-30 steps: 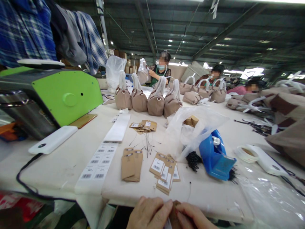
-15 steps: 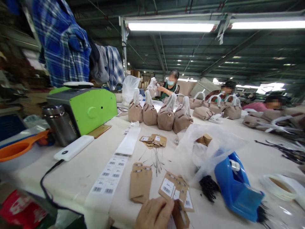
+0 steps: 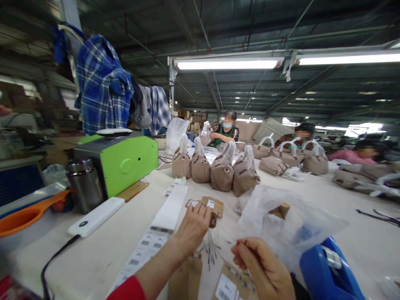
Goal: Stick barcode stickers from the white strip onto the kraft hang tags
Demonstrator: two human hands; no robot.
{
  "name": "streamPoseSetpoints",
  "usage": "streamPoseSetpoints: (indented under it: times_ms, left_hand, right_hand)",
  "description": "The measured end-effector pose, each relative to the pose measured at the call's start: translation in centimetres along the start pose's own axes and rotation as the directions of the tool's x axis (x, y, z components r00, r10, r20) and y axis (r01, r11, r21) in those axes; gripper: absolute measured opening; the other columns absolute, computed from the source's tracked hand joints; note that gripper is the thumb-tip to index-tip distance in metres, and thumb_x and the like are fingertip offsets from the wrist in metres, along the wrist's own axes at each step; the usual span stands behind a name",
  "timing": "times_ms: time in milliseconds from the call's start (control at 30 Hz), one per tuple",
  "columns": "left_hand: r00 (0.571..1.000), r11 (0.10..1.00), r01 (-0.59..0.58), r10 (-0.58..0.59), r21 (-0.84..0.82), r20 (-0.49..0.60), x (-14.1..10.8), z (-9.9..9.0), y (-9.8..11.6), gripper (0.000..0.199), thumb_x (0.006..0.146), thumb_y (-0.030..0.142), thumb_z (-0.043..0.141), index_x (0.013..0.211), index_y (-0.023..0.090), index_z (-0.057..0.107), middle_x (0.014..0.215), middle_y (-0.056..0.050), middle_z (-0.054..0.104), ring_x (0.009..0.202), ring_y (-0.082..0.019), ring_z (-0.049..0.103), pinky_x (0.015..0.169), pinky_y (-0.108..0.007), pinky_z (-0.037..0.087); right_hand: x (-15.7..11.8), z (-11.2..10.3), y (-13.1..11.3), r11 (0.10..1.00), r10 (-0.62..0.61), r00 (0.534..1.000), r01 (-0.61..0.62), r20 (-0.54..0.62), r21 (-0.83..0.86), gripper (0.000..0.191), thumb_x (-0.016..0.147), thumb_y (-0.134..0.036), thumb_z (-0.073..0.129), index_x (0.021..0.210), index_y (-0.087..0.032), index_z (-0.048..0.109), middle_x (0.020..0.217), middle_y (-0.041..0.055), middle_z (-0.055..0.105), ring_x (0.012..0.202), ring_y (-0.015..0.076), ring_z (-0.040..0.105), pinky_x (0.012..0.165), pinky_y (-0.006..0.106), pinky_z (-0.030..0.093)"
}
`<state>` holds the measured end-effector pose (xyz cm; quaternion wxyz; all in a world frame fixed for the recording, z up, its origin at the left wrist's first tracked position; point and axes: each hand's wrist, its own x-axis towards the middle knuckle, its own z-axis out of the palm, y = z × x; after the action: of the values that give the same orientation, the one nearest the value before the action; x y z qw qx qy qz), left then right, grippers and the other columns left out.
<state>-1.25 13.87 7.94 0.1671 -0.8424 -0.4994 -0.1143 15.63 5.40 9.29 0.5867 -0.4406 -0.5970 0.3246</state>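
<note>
Just past the barcode label strip (image 3: pixel 170 210), on the cream work table (image 3: pixel 93 266), the person's left hand (image 3: pixel 193 228), in a red sleeve, reaches over a small cluster of kraft hang tags (image 3: pixel 215 207). Its fingers are bunched on the tags, though I can't tell from here whether they're gripping them. Right of the strip, the right hand (image 3: pixel 262 266) is pinched narrow, thumb and forefinger closed on what looks like a thin cord. Thin black cords (image 3: pixel 211 254) lie fanned between the hands, and more barcoded kraft tags (image 3: pixel 233 285) sit under the right hand. Farther right of the strip are a clear plastic bag (image 3: pixel 281 221) and a blue tape dispenser (image 3: pixel 328 268). Beyond it stands a row of tan handbags (image 3: pixel 221 171).
</note>
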Motion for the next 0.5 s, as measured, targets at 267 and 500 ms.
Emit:
streamPoseSetpoints:
  times_ms: [267,500]
  left_hand:
    - [0.988,0.991,-0.12,0.114,0.052,0.105,6.4,4.4,-2.9,0.029,0.088,0.023,0.055,0.116,0.016,0.052,0.117,-0.007,0.057,0.109,-0.024,0.054,0.088,-0.045,0.048]
    - [0.969,0.987,-0.162,0.162,-0.015,0.187,8.4,6.6,-4.2,0.038,0.086,0.025,0.058,0.123,0.019,0.05,0.131,-0.008,0.05,0.121,-0.028,0.046,0.099,-0.054,0.039]
  right_hand:
    - [1.7,2.5,9.3,0.918,-0.245,0.95,0.291,0.194,-0.268,0.031,0.093,-0.041,0.041,0.081,-0.021,0.061,0.069,0.0009,0.063,0.059,0.0115,0.061,0.056,0.016,0.047]
    - [2.0,3.7,12.4,0.862,-0.287,0.911,0.38,0.295,-0.334,0.017,0.083,-0.02,0.052,0.087,-0.023,0.069,0.09,0.006,0.068,0.074,0.0136,0.068,0.069,0.016,0.053]
